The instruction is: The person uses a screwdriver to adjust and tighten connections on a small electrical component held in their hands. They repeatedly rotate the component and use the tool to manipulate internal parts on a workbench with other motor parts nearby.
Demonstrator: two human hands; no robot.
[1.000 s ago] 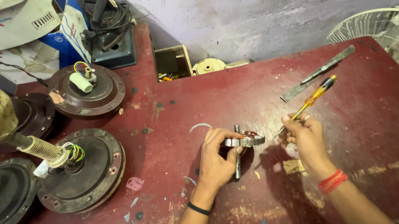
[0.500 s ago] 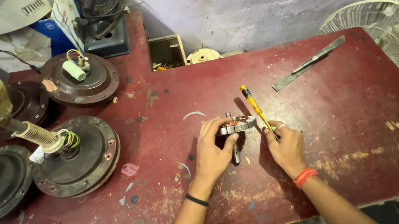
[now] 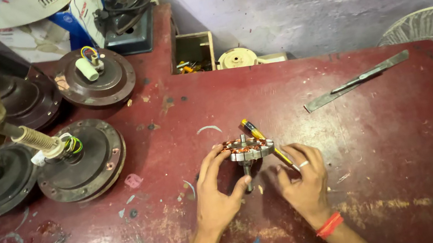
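- We judge the main risk to be the yellow-handled screwdriver point(image 3: 266, 142) slipping off the stator point(image 3: 248, 149) and nicking its copper windings, since the tip works close to the coils.
- The stator could also tip on its shaft, as only our fingertips steady it.
- Our left hand point(image 3: 214, 195) is clamped on the stator, which sits at its 1 o'clock, mid-worktop point(image 3: 366, 172).
- Our right hand point(image 3: 302, 180) is closed around the screwdriver; the stator lies at its 11 o'clock, just beside.
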